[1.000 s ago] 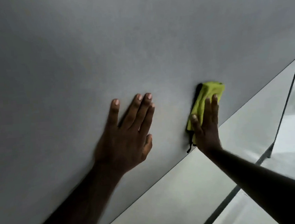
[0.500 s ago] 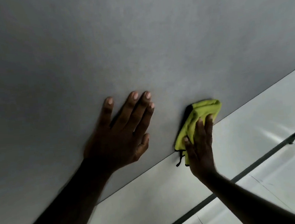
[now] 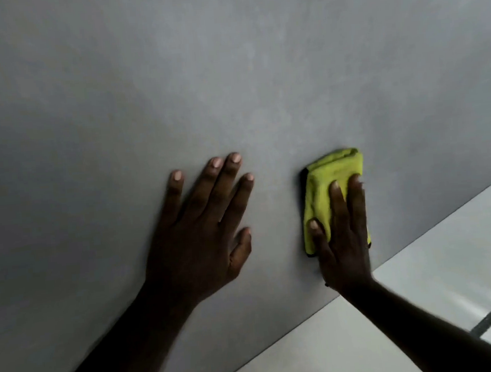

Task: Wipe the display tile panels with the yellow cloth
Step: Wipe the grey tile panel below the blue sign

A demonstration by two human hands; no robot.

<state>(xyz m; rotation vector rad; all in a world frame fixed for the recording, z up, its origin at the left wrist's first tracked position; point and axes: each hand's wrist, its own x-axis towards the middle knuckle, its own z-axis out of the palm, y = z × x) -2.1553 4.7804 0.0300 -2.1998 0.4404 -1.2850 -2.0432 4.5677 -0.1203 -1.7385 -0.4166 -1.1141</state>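
Pressure is coming from the flat right hand [image 3: 342,237] pinning the yellow cloth [image 3: 329,179] to the tile panel [image 3: 230,84] near its lower edge, while the empty, spread left hand [image 3: 201,233] is probably bracing beside it.

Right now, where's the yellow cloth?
Head view, right of centre: the yellow cloth is pressed on the grey panel by the right hand, beside the left hand, above the panel's lower edge.

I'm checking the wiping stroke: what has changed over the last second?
The right hand slid the yellow cloth down toward the lower edge of the grey panel, then back up. The left hand stayed flat on the panel, and the right hand kept pressing the cloth.
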